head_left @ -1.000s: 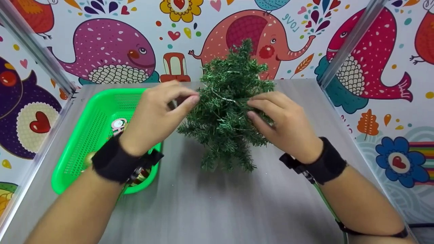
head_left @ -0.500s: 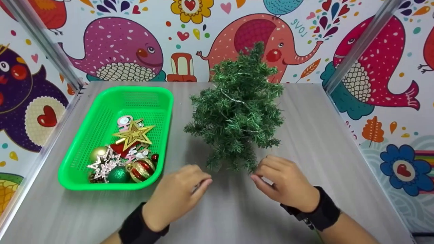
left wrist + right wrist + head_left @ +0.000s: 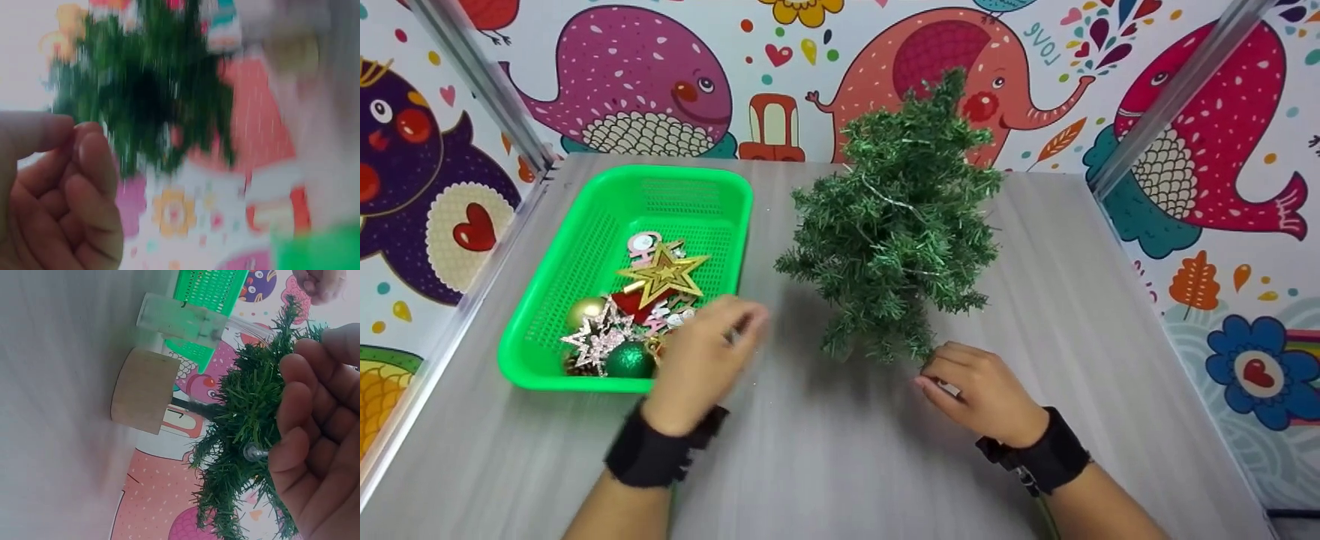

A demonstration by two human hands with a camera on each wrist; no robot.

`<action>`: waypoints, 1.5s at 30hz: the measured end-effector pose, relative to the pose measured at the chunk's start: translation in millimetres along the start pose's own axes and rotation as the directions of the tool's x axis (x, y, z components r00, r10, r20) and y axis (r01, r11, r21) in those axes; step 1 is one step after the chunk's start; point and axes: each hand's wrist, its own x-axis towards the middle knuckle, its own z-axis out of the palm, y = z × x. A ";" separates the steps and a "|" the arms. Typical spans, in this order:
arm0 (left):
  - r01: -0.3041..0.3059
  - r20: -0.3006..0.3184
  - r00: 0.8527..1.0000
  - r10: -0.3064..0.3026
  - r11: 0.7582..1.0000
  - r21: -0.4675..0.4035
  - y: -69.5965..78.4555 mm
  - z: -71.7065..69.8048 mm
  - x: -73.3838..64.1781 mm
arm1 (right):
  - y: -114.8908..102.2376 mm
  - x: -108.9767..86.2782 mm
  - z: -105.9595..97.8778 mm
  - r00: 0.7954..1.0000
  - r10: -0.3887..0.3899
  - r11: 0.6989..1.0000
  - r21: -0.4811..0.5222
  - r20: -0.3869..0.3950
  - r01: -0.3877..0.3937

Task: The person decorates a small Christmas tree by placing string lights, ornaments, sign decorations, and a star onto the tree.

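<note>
A small green artificial Christmas tree [image 3: 896, 225] stands upright on the table, a thin clear wire [image 3: 889, 196] running across its branches. My left hand [image 3: 701, 360] hangs over the right front edge of the green basket [image 3: 514, 352], fingers loosely curled and nothing visible in them. It hides part of the ornaments. My right hand [image 3: 986, 390] is near the tree's lower front, loosely curled, with no object showing. The right wrist view shows the tree's round wooden base [image 3: 145, 391] and a translucent cylinder [image 3: 180, 320] with a clear lead beside it.
Inside the basket lie a gold star [image 3: 664, 274], a pink glittery star [image 3: 598, 339], a green bauble [image 3: 630, 361], a gold bauble [image 3: 586, 311] and other ornaments. Metal posts [image 3: 1177, 97] and patterned panels border the grey table [image 3: 825, 465].
Both hands have come down from the tree's branches. My left hand then moved left to the basket, while the right stayed low by the tree. The head view shifted somewhat.
</note>
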 end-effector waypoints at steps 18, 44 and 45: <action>0.229 0.613 0.696 -0.374 0.924 0.305 -73.0 -61.4 39.7 | 3.4 -1.4 -2.1 1.000 -0.016 0.999 0.033 -0.017 0.017; 0.062 0.869 0.358 -0.343 0.937 0.344 -78.4 -41.7 59.8 | 2.6 -2.5 -1.6 1.000 0.001 0.997 0.075 0.004 -0.001; 0.061 0.868 0.360 -0.341 0.937 0.343 -78.7 -41.5 60.7 | 2.8 -2.5 -1.8 1.000 0.000 0.997 0.076 0.003 0.000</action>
